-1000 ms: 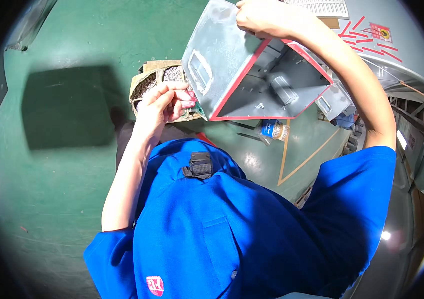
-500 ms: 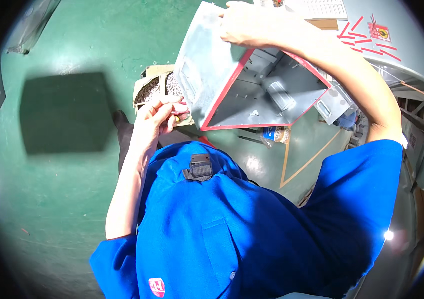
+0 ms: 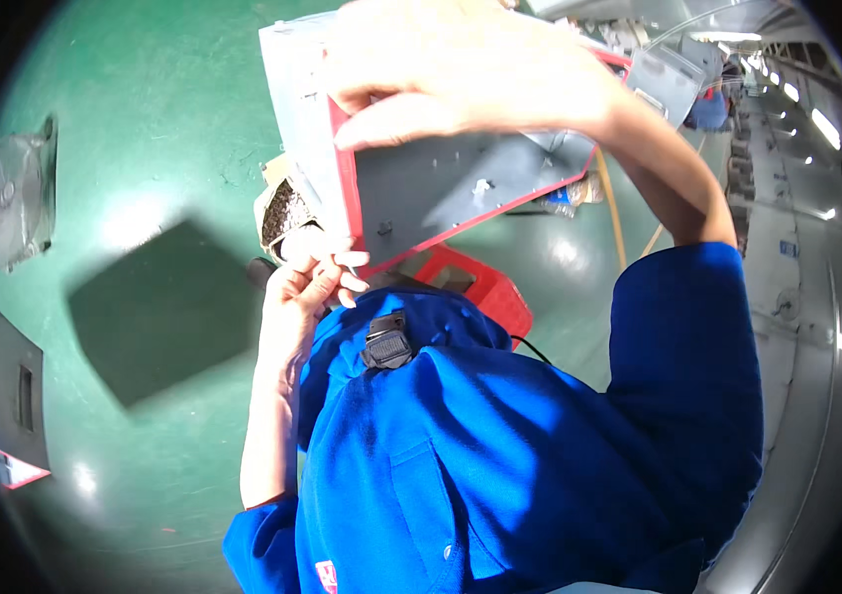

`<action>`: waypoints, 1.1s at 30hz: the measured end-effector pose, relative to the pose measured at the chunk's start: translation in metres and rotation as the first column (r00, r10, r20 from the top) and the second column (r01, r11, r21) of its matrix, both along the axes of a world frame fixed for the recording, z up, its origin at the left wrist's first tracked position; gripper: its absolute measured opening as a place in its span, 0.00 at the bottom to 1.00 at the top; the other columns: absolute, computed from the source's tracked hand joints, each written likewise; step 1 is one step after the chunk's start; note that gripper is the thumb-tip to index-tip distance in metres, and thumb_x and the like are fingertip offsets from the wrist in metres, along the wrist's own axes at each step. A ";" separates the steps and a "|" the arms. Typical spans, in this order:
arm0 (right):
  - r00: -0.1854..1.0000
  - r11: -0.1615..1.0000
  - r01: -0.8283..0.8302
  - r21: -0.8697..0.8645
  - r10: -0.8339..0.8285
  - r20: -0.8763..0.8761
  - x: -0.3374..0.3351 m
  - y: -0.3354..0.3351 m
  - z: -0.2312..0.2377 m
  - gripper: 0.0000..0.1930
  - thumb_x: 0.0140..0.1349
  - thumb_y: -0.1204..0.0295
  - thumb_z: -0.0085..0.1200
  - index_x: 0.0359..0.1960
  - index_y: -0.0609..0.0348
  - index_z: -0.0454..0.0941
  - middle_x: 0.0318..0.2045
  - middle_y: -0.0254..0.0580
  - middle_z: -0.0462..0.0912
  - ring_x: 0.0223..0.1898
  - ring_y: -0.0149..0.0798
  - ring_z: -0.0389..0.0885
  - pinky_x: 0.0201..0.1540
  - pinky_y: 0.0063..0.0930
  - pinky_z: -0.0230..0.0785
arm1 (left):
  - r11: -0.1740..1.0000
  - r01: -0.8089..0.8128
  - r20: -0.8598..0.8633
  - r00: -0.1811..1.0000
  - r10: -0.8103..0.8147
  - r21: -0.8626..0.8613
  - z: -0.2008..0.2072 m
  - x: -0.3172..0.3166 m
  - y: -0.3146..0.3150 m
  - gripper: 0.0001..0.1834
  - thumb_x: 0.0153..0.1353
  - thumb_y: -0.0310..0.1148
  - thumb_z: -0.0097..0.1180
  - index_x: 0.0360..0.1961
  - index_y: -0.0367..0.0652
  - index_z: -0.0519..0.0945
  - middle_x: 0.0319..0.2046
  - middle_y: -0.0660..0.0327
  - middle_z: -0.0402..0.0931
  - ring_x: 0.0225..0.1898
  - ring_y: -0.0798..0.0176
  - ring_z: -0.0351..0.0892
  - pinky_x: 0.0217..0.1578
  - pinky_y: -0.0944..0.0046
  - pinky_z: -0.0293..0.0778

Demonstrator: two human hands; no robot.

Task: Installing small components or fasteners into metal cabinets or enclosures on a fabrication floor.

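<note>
A grey metal box with a red-edged open side lies tilted in front of me. Inside it are small fittings and a patch of light. My right hand is over the box's upper left part, thumb and fingers apart, close to the red edge; its lit skin is washed out. Beside the box's lower left corner, my left hand has its fingers curled and pinched together. Whatever small thing lies between those fingertips is too fine to name. A cardboard carton of small loose parts stands just beyond the left hand.
A red stool shows under the box. On the green floor at left stand a round fan and a grey panel with a red edge. A plastic bag lies beyond the box. Equipment lines the right side.
My view has swung, bringing the fan and stool into sight. My right hand has come off the box's top side, nearer to me, with its fingers parted. My left hand stays pinched near the corner.
</note>
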State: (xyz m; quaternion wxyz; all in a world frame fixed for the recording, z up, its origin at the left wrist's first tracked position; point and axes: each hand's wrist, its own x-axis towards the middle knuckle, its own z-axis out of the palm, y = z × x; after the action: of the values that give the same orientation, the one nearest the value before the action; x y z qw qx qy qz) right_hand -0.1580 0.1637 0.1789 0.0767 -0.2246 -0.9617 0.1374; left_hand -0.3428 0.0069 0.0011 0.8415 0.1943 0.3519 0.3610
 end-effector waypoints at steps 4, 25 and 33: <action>0.994 0.915 0.109 -0.388 -0.101 0.041 0.067 -0.063 -0.057 0.11 0.50 0.64 0.59 0.23 0.56 0.73 0.21 0.37 0.72 0.29 0.41 0.72 0.37 0.34 0.65 | 0.962 0.257 -0.074 0.965 -0.251 0.093 0.000 0.029 0.001 0.15 0.64 0.26 0.48 0.52 0.34 0.73 0.39 0.53 0.80 0.30 0.69 0.79 0.28 0.72 0.73; 0.745 0.219 -0.099 -0.971 -0.631 -0.218 0.239 -0.186 -0.183 0.05 0.59 0.77 0.53 0.36 0.64 0.77 0.30 0.38 0.80 0.34 0.29 0.79 0.40 0.24 0.71 | 0.948 0.286 -0.006 0.957 -0.290 -0.136 -0.002 0.219 -0.043 0.31 0.56 0.34 0.62 0.58 0.34 0.65 0.25 0.60 0.77 0.18 0.79 0.60 0.19 0.79 0.54; 0.575 0.219 -0.044 -0.975 -0.792 -0.204 0.264 -0.197 -0.186 0.04 0.58 0.76 0.55 0.32 0.64 0.76 0.25 0.38 0.81 0.30 0.28 0.79 0.37 0.25 0.71 | 0.963 0.213 -0.122 0.964 -0.235 -0.167 -0.018 0.246 -0.059 0.20 0.65 0.39 0.50 0.52 0.38 0.69 0.35 0.60 0.75 0.24 0.78 0.63 0.22 0.78 0.56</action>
State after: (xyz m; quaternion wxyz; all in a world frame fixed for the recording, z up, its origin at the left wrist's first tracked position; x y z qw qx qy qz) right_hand 0.1060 -0.0328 -0.0066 0.3211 -0.4083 -0.4934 0.6977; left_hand -0.0969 -0.0521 -0.0172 0.8625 0.1929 0.4125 0.2207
